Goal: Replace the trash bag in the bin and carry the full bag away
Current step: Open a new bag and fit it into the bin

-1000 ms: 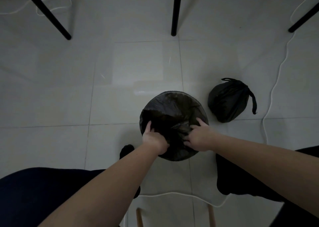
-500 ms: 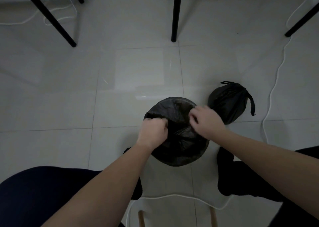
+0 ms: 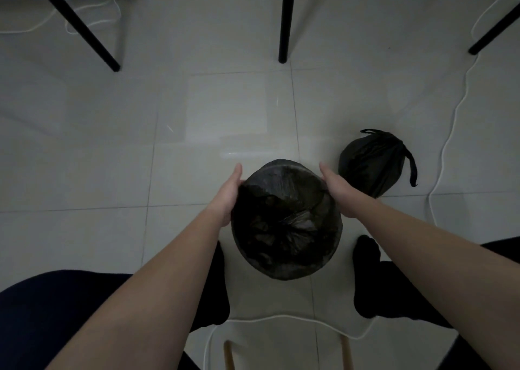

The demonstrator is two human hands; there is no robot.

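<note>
A round bin [image 3: 285,223] lined with a fresh black trash bag [image 3: 284,200] is seen from above, standing on the pale tiled floor [image 3: 112,144] between the person's two dark-socked feet. The liner is folded over the rim and sags in crumpled folds towards the middle of the opening. The left hand [image 3: 229,196] is pressed flat against the left side of the bin at the rim, its fingers stretched out and held together, the thumb hidden behind the black plastic. The right hand [image 3: 336,190] is laid in the same way against the right side, fingers extended forward along the rim; nothing is pinched or lifted by either hand, and the bin is simply cupped between the two open palms. The full bag [image 3: 370,162], knotted at the top with a loose tie end hanging down its right side, is set on the floor just beyond the right hand, near the bin but apart from it. A white cable [image 3: 447,133] is trailed over the tiles to the right of the full bag and curves round in front of the person's feet. Black table legs [image 3: 285,20] are planted on the floor further off, well clear of the bin, and more white cord is looped at the upper left beside one of them
</note>
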